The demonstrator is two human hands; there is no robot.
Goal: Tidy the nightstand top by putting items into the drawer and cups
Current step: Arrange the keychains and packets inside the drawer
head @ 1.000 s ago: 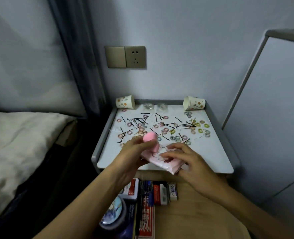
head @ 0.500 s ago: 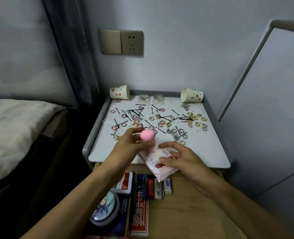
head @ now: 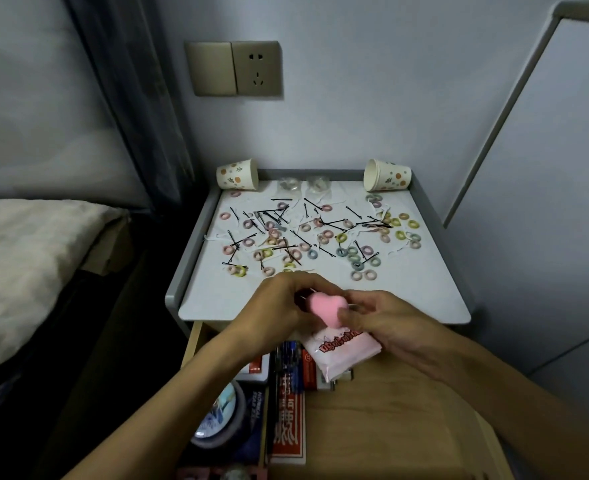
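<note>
From my station I see the hands closed up together at lower centre, where half a second ago they were apart. The left hand (head: pixel 282 308) pinches the pink heart sponge (head: pixel 326 306), and the right hand (head: pixel 393 323) now touches the sponge with its thumb while its curled fingers grip the pink packet (head: pixel 341 353). The packet has dropped lower and hangs over the open drawer (head: pixel 390 410). On the worktop (head: pixel 424 296) the hair ties (head: pixel 357 252) and hairpins (head: pixel 275 214) lie scattered as before. A paper cup (head: pixel 237 174) sits at its upper-left corner and a second cup (head: pixel 388 174) at its upper-right.
</note>
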